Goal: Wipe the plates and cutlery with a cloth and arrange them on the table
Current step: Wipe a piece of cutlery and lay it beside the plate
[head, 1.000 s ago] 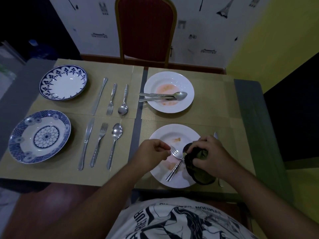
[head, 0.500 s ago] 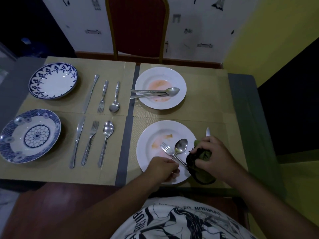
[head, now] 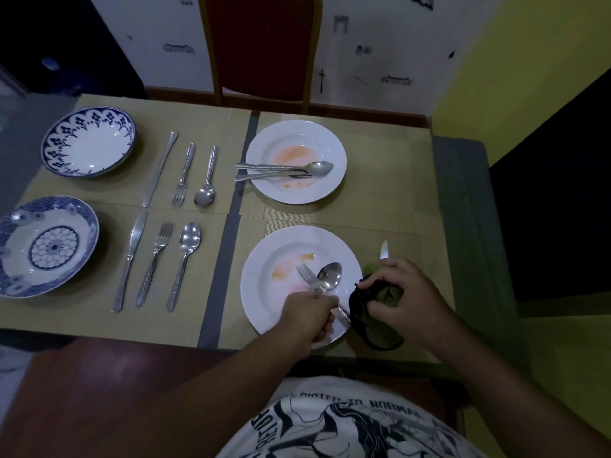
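Steel cutlery (head: 329, 276) lies crossed on the stained near plate (head: 261, 259), handles clamped in the grip of the left hand (head: 307, 315), while the right hand (head: 408, 300), just right of the plate, has its grip bunched round a green cloth (head: 388, 292).

We see shiny steel cutlery (head: 322, 280) on a glossy white ceramic plate (head: 264, 292), a soft crumpled green-black cloth (head: 373, 312), and matt woven beige placemats (head: 380, 209).

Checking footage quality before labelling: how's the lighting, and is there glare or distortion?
Head view: dim, underexposed; wide-angle lens bows the table edges; glints on the knife tip and the spoon in the near white plate, whose stains are legible.
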`<control>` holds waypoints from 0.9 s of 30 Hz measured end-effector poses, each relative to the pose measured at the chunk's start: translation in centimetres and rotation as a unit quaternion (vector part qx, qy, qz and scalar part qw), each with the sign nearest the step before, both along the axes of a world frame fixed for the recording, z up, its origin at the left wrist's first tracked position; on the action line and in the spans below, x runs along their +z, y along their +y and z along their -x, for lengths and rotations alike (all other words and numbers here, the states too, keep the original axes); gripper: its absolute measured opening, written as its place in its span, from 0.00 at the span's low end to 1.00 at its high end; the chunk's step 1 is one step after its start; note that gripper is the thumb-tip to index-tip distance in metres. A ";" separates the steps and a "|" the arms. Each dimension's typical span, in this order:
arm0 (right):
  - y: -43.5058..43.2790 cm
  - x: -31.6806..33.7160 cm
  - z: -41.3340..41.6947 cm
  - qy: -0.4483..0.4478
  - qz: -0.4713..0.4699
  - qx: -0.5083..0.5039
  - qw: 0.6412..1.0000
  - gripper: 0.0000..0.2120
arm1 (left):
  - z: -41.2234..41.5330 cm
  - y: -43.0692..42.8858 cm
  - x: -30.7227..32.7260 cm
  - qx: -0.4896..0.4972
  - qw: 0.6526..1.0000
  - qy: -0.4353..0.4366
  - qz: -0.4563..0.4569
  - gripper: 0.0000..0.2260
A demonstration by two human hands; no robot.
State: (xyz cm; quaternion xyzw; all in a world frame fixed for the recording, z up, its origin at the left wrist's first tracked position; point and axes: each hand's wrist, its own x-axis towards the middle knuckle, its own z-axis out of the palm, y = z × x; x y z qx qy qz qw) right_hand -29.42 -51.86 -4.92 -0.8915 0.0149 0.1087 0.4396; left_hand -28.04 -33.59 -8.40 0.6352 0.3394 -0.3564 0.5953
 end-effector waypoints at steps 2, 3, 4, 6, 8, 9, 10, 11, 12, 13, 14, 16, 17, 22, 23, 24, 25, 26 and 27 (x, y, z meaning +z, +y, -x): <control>0.0 0.5 -0.3 -0.014 -0.006 -0.009 1.000 0.17 | 0.0 0.7 0.9 -0.018 0.999 -0.031 0.013 0.06; 0.2 0.6 -0.5 -0.021 -0.007 -0.013 1.000 0.17 | 0.0 1.2 1.2 -0.021 0.999 -0.039 0.018 0.07; 0.5 0.7 -0.8 -0.029 -0.004 -0.014 0.999 0.16 | 0.1 1.8 1.4 -0.028 0.998 -0.046 0.020 0.07; 1.3 0.7 -1.4 -0.039 0.000 -0.018 0.999 0.16 | 0.4 2.7 1.8 -0.056 0.997 -0.058 0.019 0.07; 2.4 0.5 -2.1 -0.055 0.007 -0.020 0.998 0.15 | 0.9 3.3 2.0 -0.090 0.993 -0.079 0.009 0.07; 3.0 0.4 -2.5 -0.067 0.016 -0.019 0.997 0.15 | 1.2 3.5 2.1 -0.103 0.990 -0.095 0.004 0.08; 3.6 0.2 -2.8 -0.078 0.024 -0.018 0.996 0.15 | 1.6 3.7 2.4 -0.109 0.988 -0.111 0.007 0.09; 4.2 0.0 -3.1 -0.085 0.029 -0.019 0.996 0.15 | 1.9 3.8 2.6 -0.110 0.986 -0.124 0.016 0.09; 4.8 -0.3 -3.2 -0.087 0.032 -0.020 0.996 0.14 | 2.1 3.9 2.8 -0.109 0.985 -0.134 0.029 0.10; 5.4 -0.5 -3.3 -0.083 0.034 -0.016 0.996 0.14 | 2.1 4.0 3.0 -0.106 0.984 -0.141 0.042 0.11; 6.0 -0.7 -3.1 -0.073 0.035 -0.004 0.997 0.14 | 2.1 4.1 3.1 -0.100 0.983 -0.143 0.048 0.11; 7.1 -0.9 -2.5 -0.049 0.034 0.034 0.998 0.14 | 1.9 4.6 3.3 -0.082 0.986 -0.135 0.056 0.11; 7.4 -0.9 -2.3 -0.046 0.036 0.049 0.997 0.14 | 1.9 4.8 3.4 -0.074 0.987 -0.129 0.066 0.11; 7.9 -1.3 -3.9 -0.065 0.080 0.058 0.993 0.14 | 2.9 6.5 3.3 -0.052 0.986 -0.117 0.103 0.10; 8.0 -1.4 -4.2 -0.068 0.091 0.041 0.993 0.13 | 2.7 6.8 3.2 -0.053 0.986 -0.118 0.100 0.10; 8.1 -1.3 -4.3 -0.077 0.101 0.024 0.992 0.12 | 2.5 7.0 3.1 -0.055 0.986 -0.119 0.099 0.10; 8.4 -1.1 -4.1 -0.092 0.112 0.013 0.989 0.12 | 2.2 7.3 3.1 -0.056 0.986 -0.119 0.102 0.10; 8.6 -0.8 -3.7 -0.114 0.123 0.014 0.986 0.12 | 1.9 7.5 3.1 -0.054 0.986 -0.117 0.108 0.10; 8.9 -0.4 -3.4 -0.132 0.134 0.022 0.982 0.11 | 1.8 7.7 3.0 -0.053 0.986 -0.115 0.113 0.10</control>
